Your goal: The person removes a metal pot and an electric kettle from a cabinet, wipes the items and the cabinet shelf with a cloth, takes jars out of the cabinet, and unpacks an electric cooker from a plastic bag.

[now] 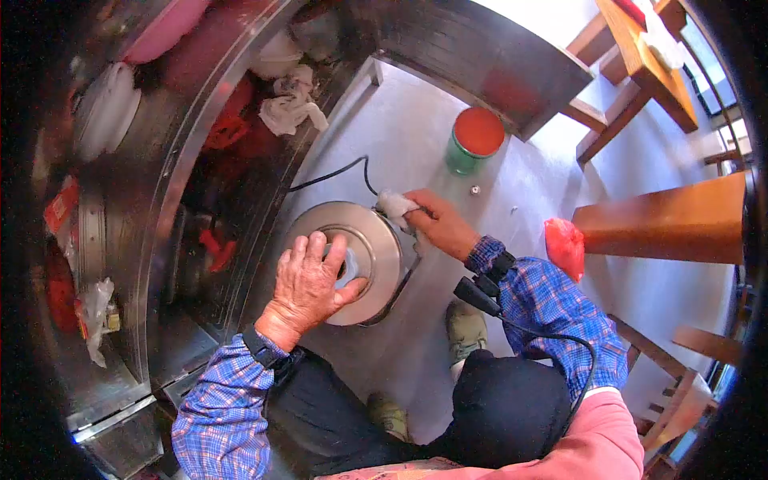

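My left hand (308,280) rests with stretched fingers on a round, brushed-metal lid-like top (382,260), thumb spread toward me. Something pale bluish-white (350,268) shows at the middle of that top, partly hidden by the hand. At the far right rim, my right hand (438,226) pinches a bunched white cloth (394,206), which touches or sits close to the edge. From behind the round appliance a black cord (340,170) curves across the floor.
A green tub with a red-orange top (478,132) stands on the grey floor ahead. Metal shelving (184,144) with bags and bowls runs along the left. A red plastic bag (565,248) lies beside a wooden bench (664,218) at right. Another black cable (552,334) hangs along my right arm.
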A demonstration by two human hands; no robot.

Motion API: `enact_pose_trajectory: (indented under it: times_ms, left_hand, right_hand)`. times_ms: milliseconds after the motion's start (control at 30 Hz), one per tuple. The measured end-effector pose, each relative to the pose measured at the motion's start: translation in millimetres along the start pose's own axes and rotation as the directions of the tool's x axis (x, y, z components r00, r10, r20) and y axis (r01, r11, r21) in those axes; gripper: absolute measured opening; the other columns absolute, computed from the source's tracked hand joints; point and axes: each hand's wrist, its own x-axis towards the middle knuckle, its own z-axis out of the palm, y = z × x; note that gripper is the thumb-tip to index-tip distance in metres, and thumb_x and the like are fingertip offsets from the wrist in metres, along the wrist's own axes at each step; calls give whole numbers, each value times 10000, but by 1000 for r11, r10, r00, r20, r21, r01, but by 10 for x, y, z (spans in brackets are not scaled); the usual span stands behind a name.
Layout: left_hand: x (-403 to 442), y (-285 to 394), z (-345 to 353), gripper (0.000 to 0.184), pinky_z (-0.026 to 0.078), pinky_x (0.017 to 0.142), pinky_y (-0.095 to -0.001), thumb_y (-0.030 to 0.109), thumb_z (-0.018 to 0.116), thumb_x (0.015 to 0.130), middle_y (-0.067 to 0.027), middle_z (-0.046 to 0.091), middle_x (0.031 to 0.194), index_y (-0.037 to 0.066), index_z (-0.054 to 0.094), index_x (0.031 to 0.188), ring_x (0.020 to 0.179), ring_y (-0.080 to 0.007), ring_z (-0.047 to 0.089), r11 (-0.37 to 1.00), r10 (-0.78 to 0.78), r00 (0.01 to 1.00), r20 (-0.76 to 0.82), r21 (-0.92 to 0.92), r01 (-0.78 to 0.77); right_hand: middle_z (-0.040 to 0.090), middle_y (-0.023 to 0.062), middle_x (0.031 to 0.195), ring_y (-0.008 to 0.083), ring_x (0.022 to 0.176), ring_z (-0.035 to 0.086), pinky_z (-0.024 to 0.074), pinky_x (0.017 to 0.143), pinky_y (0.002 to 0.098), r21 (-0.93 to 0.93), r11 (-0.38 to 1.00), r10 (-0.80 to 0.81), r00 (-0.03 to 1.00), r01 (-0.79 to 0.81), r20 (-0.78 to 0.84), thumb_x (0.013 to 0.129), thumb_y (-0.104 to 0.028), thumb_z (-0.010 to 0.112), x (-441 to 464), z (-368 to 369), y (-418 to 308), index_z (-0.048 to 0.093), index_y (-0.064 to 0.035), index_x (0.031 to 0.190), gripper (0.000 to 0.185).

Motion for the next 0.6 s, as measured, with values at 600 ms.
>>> enact_pose_trajectory:
  times_ms: [600]
  left_hand:
    - [50, 252, 161, 400, 487, 671, -467, 304, 752, 764, -166, 507, 889, 55, 532, 987, 803, -387, 555, 971, -237, 963, -130, -69, 229]
  right_hand:
    - [669, 149, 1111, 252, 1051, 621, 484, 926, 371, 118, 955, 244, 946, -272, 212, 869, -243, 673, -245, -1, 501, 558, -23, 1225, 433]
